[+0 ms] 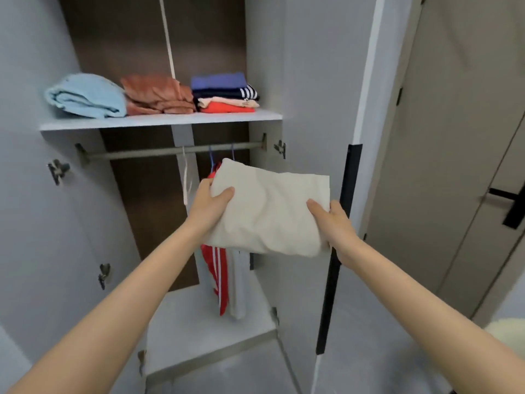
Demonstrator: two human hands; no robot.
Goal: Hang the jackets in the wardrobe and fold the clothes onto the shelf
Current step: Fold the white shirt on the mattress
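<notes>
Both hands — left hand (pixel 211 204), right hand (pixel 333 223) — grip a folded cloth (pixel 270 211) by its short ends, long axis across; shelf (pixel 159 120) lies up and left — left hand nearer.

The folded cloth (pixel 270 211) was plain cream. On the white shelf (pixel 159 119), the rolled towel (pixel 85 96) at far left was pale blue and the folded garment (pixel 159 95) beside it rust-orange. The stack at right ran from a periwinkle-blue piece (pixel 218 81) on top, through a navy piece (pixel 244 93) with white stripes at its edge and a peach piece (pixel 227 102), down to an orange-red piece (pixel 227 109). The back panel (pixel 127 38) was dark brown, the doors (pixel 306 81) pale grey, the rail (pixel 142 153) dull grey. Below hung a red jacket (pixel 216 268) with white stripes and a light grey garment (pixel 237 280). The door strip (pixel 335 251) was black.
</notes>
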